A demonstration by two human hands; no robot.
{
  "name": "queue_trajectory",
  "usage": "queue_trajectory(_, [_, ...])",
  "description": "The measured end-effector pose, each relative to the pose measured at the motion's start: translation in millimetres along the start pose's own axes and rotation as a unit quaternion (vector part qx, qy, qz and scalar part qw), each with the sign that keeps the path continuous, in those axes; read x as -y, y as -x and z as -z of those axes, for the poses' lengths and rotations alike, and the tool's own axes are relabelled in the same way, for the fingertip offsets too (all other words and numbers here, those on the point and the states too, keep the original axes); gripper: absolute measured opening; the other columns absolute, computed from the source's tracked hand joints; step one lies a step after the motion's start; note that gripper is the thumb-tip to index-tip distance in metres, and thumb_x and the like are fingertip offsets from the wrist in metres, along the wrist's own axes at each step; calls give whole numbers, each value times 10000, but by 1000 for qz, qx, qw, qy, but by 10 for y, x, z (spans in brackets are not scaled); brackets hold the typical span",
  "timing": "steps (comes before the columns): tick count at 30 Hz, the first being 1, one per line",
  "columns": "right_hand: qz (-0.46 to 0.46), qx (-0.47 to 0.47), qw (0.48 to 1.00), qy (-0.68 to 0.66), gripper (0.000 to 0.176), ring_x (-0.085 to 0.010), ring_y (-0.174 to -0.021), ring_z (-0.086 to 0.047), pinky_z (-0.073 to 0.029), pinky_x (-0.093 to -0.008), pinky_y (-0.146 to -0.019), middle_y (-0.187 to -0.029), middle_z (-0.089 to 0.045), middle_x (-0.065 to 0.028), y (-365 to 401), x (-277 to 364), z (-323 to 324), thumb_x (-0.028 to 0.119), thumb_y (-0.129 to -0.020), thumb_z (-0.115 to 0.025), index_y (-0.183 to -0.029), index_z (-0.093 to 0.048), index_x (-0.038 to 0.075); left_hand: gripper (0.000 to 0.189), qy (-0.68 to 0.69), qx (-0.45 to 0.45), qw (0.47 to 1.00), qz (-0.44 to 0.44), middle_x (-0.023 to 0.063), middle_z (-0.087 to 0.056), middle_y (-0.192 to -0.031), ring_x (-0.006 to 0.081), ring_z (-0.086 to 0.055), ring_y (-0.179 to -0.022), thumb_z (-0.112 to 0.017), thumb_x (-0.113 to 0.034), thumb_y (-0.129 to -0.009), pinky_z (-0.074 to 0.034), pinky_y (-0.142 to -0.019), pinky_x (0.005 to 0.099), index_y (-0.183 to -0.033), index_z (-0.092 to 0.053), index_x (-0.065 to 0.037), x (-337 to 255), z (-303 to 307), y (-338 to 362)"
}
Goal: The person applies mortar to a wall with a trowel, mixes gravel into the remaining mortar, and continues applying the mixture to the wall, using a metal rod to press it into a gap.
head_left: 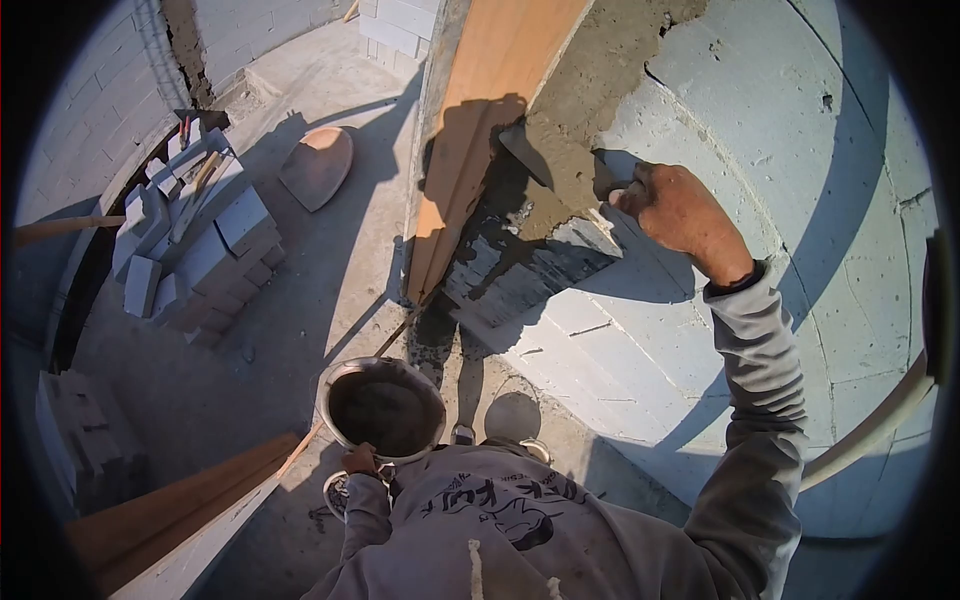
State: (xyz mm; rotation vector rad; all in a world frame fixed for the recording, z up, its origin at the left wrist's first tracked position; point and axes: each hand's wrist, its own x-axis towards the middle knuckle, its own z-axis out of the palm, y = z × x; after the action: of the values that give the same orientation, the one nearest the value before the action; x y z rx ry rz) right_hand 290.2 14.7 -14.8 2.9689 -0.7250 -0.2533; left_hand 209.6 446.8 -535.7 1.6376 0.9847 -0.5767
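My right hand is closed round the handle of a trowel, mostly hidden in my fist. The trowel blade, smeared with grey mortar, lies against the wall's end beside a wooden board. Wet mortar coats the wall above it, and dark patchy mortar covers the block face below. Low in front of my body, my left hand grips the near rim of a bucket. Grey mortar sits inside the bucket.
Pale block wall fills the right side, with a hose-like tube near its edge. At left stand stacked blocks with tools on top. A rounded board lies on the concrete floor. Another wooden plank is at lower left.
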Motion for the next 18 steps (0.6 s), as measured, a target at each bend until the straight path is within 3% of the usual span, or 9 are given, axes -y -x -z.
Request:
queue_trajectory(3, [4,-63,998,27,369,-369,-749,-642,-501,-413,-700,-733,-628,-252,59,-2,-38,288,-852,-600,-885,-639,-77,181,13,6,1000,12,160,-589,-614,238,-550,-438,-633,-80,-620,-449,-396,364,-655,-560,82,-16,12,-29])
queue_trajectory(5, [42,-137,987,68,345,-330,-604,-562,-455,-402,-621,-675,-597,-221,84,-50,-109,271,-871,-616,-887,-605,-73,198,-3,-8,999,36,171,-595,-646,240,-553,-447,-627,-76,-628,-458,-399,362,-700,-550,92,2,37,-55])
queue_trajectory(8, [24,-137,989,48,369,-382,-696,-621,-486,-424,-649,-712,-620,-242,164,-77,-71,279,-848,-631,-950,-597,-73,214,24,-10,998,57,178,-601,-670,242,-553,-453,-627,-75,-628,-468,-407,361,-739,-550,92,-32,87,21])
queue_trajectory(12, [8,-118,993,-28,365,-387,-639,-583,-463,-421,-616,-659,-591,-226,268,-160,-204,294,-850,-638,-925,-578,-58,135,44,-18,996,74,124,-563,-602,236,-537,-461,-612,-90,-646,-435,-417,368,-688,-567,29,27,125,35])
queue_trajectory(14, [59,-67,992,-90,377,-381,-597,-551,-440,-420,-593,-619,-556,-218,381,-172,-392,317,-833,-662,-884,-569,-45,126,4,0,998,67,116,-562,-589,240,-543,-456,-610,-95,-651,-441,-414,367,-682,-571,20,84,194,-4])
queue_trajectory(15, [63,11,993,-100,385,-380,-624,-570,-453,-417,-608,-643,-563,-228,460,-71,-387,307,-804,-693,-888,-571,-48,126,7,-1,998,68,116,-562,-589,240,-543,-456,-610,-95,-651,-441,-414,367,-682,-571,20,115,209,-12])
queue_trajectory(16, [113,32,976,-184,361,-378,-648,-582,-462,-413,-623,-670,-578,-220,500,-118,-590,288,-780,-715,-866,-574,-33,128,17,-14,998,63,118,-566,-597,243,-545,-457,-609,-97,-654,-450,-417,366,-693,-570,18,148,217,-16])
queue_trajectory(18, [206,109,953,-194,318,-356,-670,-601,-469,-388,-627,-720,-603,-206,539,-76,-781,268,-778,-713,-874,-592,-9,130,30,-29,997,58,120,-570,-605,246,-548,-459,-607,-99,-657,-459,-421,366,-705,-569,15,231,227,-28])
